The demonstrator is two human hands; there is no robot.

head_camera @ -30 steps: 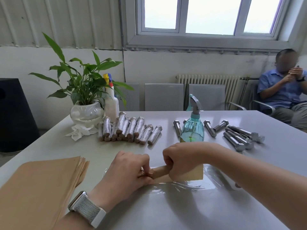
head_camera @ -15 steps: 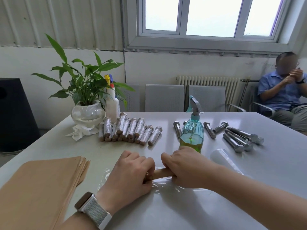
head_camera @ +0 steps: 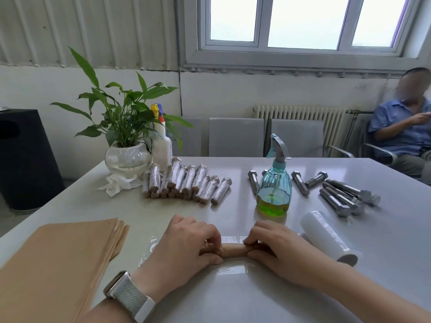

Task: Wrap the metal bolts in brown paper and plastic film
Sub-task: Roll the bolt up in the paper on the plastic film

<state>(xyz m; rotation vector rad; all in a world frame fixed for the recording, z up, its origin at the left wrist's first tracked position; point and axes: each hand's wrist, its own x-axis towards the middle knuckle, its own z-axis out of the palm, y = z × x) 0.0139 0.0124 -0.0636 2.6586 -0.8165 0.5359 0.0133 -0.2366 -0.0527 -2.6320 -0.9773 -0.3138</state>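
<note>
A bolt rolled in brown paper lies crosswise on a sheet of clear plastic film near the table's front. My left hand grips its left end and my right hand grips its right end, fingers curled over the roll. A stack of brown paper sheets lies at the front left. Several bare metal bolts lie at the right rear. Several wrapped bolts are lined up at the centre rear. A roll of plastic film lies to the right of my right hand.
A teal spray bottle with green liquid stands just behind my hands. A potted plant, a white spray bottle and crumpled tissue sit at the back left. A person sits on a chair at the far right.
The loose flap of brown paper has been rolled up around the bolt. Both hands have shifted slightly toward me with the roll, uncovering the film roll on the right.
</note>
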